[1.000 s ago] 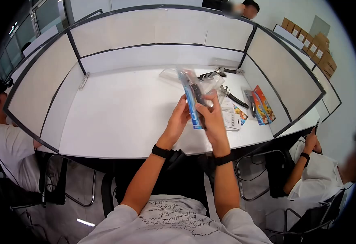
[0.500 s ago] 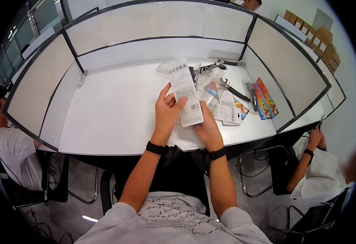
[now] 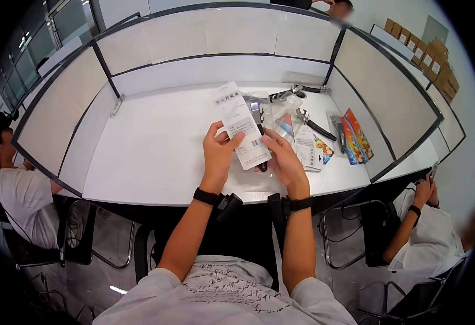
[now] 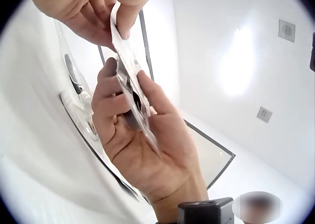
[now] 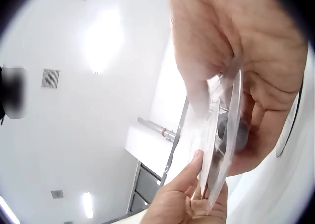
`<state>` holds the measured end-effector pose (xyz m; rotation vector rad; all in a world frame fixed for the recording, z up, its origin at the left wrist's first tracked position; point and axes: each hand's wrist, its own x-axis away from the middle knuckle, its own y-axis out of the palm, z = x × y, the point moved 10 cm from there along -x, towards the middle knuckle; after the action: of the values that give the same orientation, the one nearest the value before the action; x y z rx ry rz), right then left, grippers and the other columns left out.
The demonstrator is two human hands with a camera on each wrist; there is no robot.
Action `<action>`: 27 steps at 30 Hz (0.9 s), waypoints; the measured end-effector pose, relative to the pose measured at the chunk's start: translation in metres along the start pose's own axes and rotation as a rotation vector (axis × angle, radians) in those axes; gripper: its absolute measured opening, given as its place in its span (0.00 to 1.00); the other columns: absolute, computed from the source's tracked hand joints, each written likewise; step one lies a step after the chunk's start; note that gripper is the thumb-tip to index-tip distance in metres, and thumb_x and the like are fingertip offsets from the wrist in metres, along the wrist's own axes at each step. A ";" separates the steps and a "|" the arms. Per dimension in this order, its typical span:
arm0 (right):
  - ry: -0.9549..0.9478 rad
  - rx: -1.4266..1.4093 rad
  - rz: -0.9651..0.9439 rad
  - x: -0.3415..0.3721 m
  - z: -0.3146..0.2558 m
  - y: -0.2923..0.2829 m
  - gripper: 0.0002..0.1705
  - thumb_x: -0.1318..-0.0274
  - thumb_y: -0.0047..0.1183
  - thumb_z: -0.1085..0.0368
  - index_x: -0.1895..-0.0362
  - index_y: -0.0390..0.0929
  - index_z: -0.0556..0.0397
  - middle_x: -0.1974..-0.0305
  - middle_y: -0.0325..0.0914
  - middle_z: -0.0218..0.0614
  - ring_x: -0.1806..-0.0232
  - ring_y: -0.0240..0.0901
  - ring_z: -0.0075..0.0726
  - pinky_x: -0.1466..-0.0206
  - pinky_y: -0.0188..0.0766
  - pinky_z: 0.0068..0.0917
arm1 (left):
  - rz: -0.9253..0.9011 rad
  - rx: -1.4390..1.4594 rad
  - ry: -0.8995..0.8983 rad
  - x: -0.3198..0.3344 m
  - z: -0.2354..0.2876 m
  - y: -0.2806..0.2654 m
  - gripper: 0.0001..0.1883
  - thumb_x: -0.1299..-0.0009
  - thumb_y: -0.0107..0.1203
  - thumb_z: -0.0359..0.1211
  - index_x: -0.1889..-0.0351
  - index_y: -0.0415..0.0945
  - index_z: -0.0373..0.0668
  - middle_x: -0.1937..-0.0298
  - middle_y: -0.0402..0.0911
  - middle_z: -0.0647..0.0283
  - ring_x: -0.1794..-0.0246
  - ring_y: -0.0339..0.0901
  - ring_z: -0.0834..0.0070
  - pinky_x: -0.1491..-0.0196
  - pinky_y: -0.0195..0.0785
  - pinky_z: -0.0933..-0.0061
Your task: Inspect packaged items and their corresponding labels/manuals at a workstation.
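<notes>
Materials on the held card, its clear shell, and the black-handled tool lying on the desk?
Held card: likely coated cardboard; thin, white, opaque, printed with text and a barcode.
Clear shell: probably thin, glossy moulded plastic; see-through with bright edge highlights.
Black-handled tool: head looks like bare metal, silvery and shiny; handle black, plastic or rubber, can't tell which.

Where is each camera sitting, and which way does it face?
Head: worn on the head, facing forward and down at the left hand, right hand, forearms, pale shirt and white table.
Left wrist: faces past the near left hand towards the right hand, with white ceiling behind.
Right wrist: faces past the near right hand towards the left hand, ceiling behind.
Shared: both wrist views show the clear plastic pack with white printed card back, nearly edge-on.
</notes>
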<state>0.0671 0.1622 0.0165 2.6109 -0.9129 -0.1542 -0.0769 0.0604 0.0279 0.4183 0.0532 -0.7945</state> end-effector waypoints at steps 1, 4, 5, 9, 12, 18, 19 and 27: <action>0.019 0.025 -0.023 -0.001 0.001 -0.001 0.35 0.21 0.56 0.55 0.22 0.65 0.65 0.48 0.85 0.46 0.57 0.88 0.40 0.66 0.87 0.39 | 0.002 0.009 -0.012 0.000 -0.001 -0.001 0.26 0.23 0.69 0.29 0.32 0.71 0.33 0.47 0.91 0.52 0.49 0.88 0.73 0.47 0.82 0.71; 0.029 0.063 -0.017 -0.001 0.001 -0.001 0.33 0.22 0.59 0.60 0.23 0.67 0.66 0.53 0.87 0.44 0.62 0.88 0.38 0.69 0.86 0.37 | 0.024 0.036 -0.031 0.001 -0.001 -0.002 0.23 0.23 0.68 0.28 0.34 0.73 0.32 0.52 0.92 0.51 0.53 0.88 0.74 0.48 0.81 0.71; 0.019 0.077 0.010 -0.001 -0.001 -0.002 0.32 0.22 0.58 0.59 0.24 0.69 0.65 0.56 0.87 0.43 0.66 0.87 0.37 0.71 0.85 0.36 | 0.026 0.036 -0.032 0.001 -0.001 -0.003 0.23 0.23 0.68 0.28 0.34 0.73 0.32 0.52 0.92 0.51 0.53 0.88 0.74 0.48 0.81 0.71; 0.001 0.113 0.014 0.002 -0.004 -0.011 0.31 0.23 0.59 0.61 0.24 0.70 0.64 0.60 0.87 0.41 0.71 0.84 0.33 0.73 0.82 0.32 | 0.037 0.028 -0.025 0.001 0.000 -0.007 0.21 0.22 0.68 0.30 0.37 0.75 0.32 0.52 0.92 0.54 0.55 0.87 0.76 0.50 0.80 0.74; -0.061 0.226 -0.017 0.008 -0.017 -0.010 0.30 0.24 0.59 0.63 0.25 0.71 0.63 0.65 0.86 0.39 0.76 0.80 0.30 0.75 0.79 0.29 | 0.059 0.019 -0.019 0.000 -0.001 -0.011 0.19 0.21 0.67 0.31 0.38 0.75 0.32 0.51 0.91 0.55 0.54 0.86 0.77 0.50 0.80 0.74; -0.051 0.425 -0.091 0.025 -0.032 -0.004 0.33 0.25 0.58 0.66 0.21 0.69 0.63 0.59 0.90 0.38 0.76 0.80 0.27 0.76 0.76 0.26 | 0.278 0.099 0.237 -0.007 0.032 -0.035 0.19 0.21 0.68 0.31 0.40 0.74 0.31 0.53 0.91 0.54 0.54 0.84 0.78 0.50 0.75 0.76; -0.053 0.427 -0.097 0.027 -0.036 -0.003 0.33 0.25 0.58 0.66 0.21 0.69 0.63 0.59 0.90 0.38 0.76 0.80 0.27 0.76 0.76 0.26 | 0.289 0.111 0.330 -0.007 0.051 -0.036 0.19 0.21 0.68 0.31 0.41 0.74 0.30 0.55 0.92 0.53 0.56 0.83 0.80 0.50 0.72 0.79; -0.022 0.469 -0.218 0.047 -0.049 0.013 0.31 0.26 0.58 0.69 0.23 0.71 0.62 0.61 0.90 0.37 0.78 0.78 0.24 0.79 0.72 0.23 | 0.307 -0.061 0.404 -0.016 0.114 -0.043 0.19 0.22 0.69 0.32 0.40 0.76 0.31 0.66 0.90 0.63 0.67 0.74 0.88 0.62 0.62 0.83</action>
<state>0.1075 0.1391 0.0676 3.1479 -0.7384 -0.0248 -0.1314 0.0007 0.1213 0.5099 0.3801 -0.3960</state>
